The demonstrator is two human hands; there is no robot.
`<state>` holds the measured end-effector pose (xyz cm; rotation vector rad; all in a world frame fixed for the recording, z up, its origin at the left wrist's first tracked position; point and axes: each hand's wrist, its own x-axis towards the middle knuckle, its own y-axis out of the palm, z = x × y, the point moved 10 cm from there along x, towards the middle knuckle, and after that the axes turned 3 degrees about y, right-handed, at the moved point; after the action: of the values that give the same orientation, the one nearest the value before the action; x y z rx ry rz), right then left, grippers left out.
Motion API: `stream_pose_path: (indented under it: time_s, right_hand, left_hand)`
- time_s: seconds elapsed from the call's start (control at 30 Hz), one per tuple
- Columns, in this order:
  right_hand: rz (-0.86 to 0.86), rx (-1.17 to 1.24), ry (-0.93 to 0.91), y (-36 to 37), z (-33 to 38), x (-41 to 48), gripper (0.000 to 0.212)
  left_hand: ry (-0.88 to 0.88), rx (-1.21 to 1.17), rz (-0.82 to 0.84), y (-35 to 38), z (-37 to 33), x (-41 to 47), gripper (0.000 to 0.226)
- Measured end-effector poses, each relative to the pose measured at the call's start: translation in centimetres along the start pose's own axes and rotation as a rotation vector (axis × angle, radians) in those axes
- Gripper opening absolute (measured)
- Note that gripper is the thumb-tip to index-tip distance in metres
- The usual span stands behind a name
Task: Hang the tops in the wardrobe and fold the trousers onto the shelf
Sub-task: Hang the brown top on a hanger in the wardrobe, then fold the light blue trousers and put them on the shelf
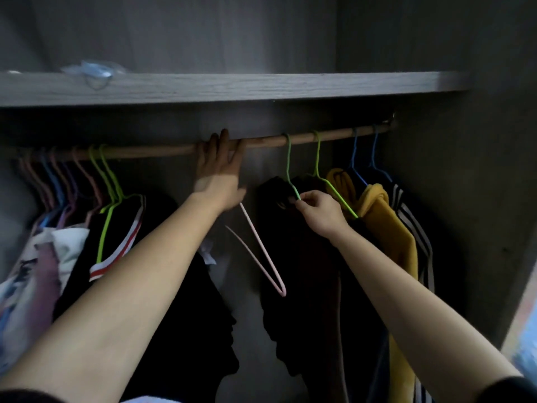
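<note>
Inside the wardrobe a wooden rod [334, 137] runs under a grey shelf [261, 88]. My left hand [220, 173] reaches up to the rod, fingers lying against it. An empty pink hanger [258, 251] dangles from under its palm, and the hook is hidden by the hand. My right hand [319, 213] pinches the shoulder of a green hanger [288, 167] hooked on the rod, which carries a dark top [293, 257]. Right of it hang a second green hanger [318, 158], a mustard-yellow top [383, 225] and a black-and-white striped top [415, 228].
Several coloured hangers [58, 181] crowd the rod's left end with clothes, among them a black top with red-and-white trim [122, 228]. A crumpled plastic bag [93, 72] lies on the shelf. The wardrobe's side wall [465, 199] closes off the right.
</note>
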<state>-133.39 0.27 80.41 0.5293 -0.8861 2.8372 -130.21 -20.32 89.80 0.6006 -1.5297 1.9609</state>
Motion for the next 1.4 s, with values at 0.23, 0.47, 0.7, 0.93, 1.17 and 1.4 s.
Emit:
stream_pose_path:
  time_s: [0.23,0.47,0.7,0.93,1.17,1.4]
  right_hand:
    - [0.057,-0.227,-0.078,0.0,-0.1,-8.0,0.065]
    - [0.033,-0.576,-0.148,0.7,-4.5,-18.9,0.069]
    - [-0.1,-0.604,-0.136,-4.1,-10.5,-29.6,0.057]
    - [-0.264,-0.674,0.029,-17.1,-21.7,-41.6,0.063]
    - [-0.33,-0.854,0.312,-37.2,-35.4,-57.9,0.076]
    - [-0.431,-0.953,0.694,-53.5,-45.9,-74.5,0.079]
  left_hand:
    - [-0.12,-0.351,0.127,-0.4,-2.6,-9.8,0.086]
    - [-0.023,-0.421,0.149,1.7,-6.9,-20.3,0.069]
    - [-0.045,-0.566,0.097,1.1,-12.6,-30.7,0.059]
    - [0.025,-0.65,0.131,-2.3,-29.3,-37.5,0.057]
    - [0.329,-0.797,0.225,-9.1,-58.3,-41.8,0.065]
    - [0.598,-0.891,0.464,-14.8,-82.1,-49.2,0.074]
